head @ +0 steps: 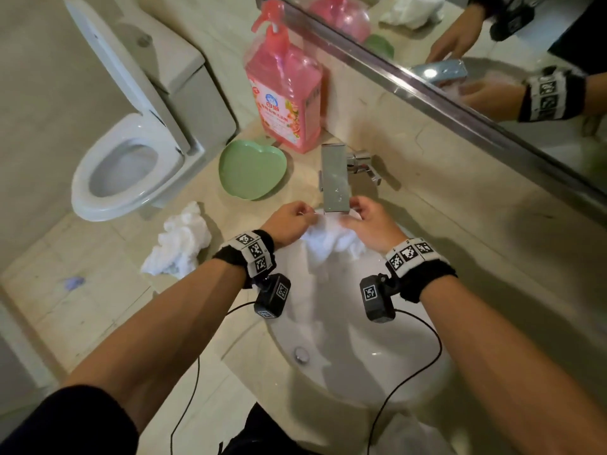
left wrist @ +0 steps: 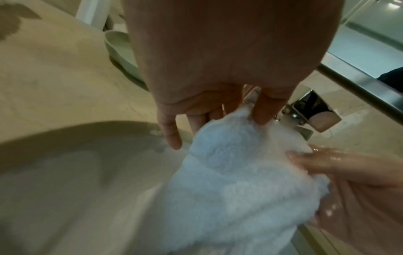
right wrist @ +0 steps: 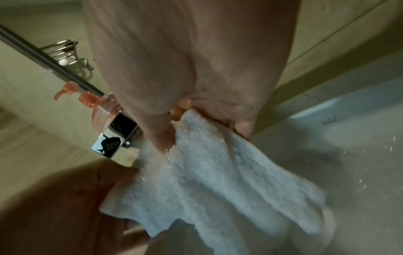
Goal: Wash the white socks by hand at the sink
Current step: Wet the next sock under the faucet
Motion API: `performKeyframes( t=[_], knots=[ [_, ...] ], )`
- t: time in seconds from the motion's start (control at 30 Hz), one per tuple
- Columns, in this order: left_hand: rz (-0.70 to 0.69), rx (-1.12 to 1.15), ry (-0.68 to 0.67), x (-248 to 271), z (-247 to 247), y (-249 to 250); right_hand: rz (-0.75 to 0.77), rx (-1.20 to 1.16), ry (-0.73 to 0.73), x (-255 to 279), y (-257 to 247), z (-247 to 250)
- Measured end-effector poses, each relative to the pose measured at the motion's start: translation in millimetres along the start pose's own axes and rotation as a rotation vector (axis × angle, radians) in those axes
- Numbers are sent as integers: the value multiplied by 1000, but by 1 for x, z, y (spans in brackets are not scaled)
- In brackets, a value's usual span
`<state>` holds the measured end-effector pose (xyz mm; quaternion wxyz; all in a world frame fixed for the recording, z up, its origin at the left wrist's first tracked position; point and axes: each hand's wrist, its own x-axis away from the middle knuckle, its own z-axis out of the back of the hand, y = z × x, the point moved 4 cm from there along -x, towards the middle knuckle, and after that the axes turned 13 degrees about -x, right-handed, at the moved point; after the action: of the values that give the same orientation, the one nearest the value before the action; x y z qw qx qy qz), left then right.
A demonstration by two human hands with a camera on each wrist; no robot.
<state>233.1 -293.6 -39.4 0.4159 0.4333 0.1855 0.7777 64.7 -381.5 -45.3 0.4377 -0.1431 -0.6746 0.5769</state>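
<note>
A wet white sock (head: 331, 241) hangs over the white sink (head: 361, 372), just under the chrome faucet (head: 335, 178). My left hand (head: 289, 221) pinches its upper left edge between thumb and fingers. My right hand (head: 368, 224) grips its upper right edge. In the left wrist view the sock (left wrist: 240, 181) hangs from my left hand (left wrist: 240, 110), with the right hand (left wrist: 348, 172) holding its side. From the right wrist view the sock (right wrist: 218, 181) drapes down out of my right hand (right wrist: 196, 120). A second white sock (head: 180, 244) lies crumpled on the counter left of the sink.
A pink pump bottle of detergent (head: 285, 83) stands behind the faucet on the beige counter (head: 460, 198). Beside it lies a green heart-shaped dish (head: 251, 169). The mirror (head: 492, 44) runs along the back right. A toilet (head: 124, 165) stands left of the counter.
</note>
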Motion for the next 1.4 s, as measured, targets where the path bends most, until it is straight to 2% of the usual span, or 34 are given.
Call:
performKeyframes(
  t=[0.1,0.23,0.3,0.43,0.53,0.63,0.7,0.8,0.9,0.97,1.07,1.13,1.23,1.33,1.4],
  knots=[
    [-2,117,-77,-8,-9,7,-48,153,-97,5,11,13],
    [-87,20,-202,-14,-20,13,-76,326,-159,16,17,16],
    [-98,50,-231,-15,-22,14,-70,279,-152,17,15,11],
    [-4,143,-205,-14,-18,3,-81,9,-32,6,10,3],
    [-55,132,-144,-9,-10,-7,-85,-114,24,0,6,1],
    [-155,90,-55,-4,0,-12,-84,-54,-86,2,8,-6],
    [-190,84,-73,1,2,-11,-77,-23,-146,6,8,-19],
    [-184,42,-107,7,2,-7,-98,-118,-153,8,6,-38],
    [-79,76,-91,8,6,-11,-82,-99,-77,0,7,-39],
    [-36,48,-126,7,4,-17,-91,-119,-21,-4,9,-32],
    [-71,-240,-209,4,-7,-22,-71,-172,83,-3,14,-17],
    [-111,-310,-200,1,-15,-21,-13,-186,171,2,14,-5],
    [-190,-156,-132,-6,-20,-6,-10,-126,218,10,16,8],
    [-241,-2,-148,-9,-24,12,-38,58,54,15,22,8],
    [-225,69,-163,-9,-22,20,-20,238,13,15,23,5]
  ],
)
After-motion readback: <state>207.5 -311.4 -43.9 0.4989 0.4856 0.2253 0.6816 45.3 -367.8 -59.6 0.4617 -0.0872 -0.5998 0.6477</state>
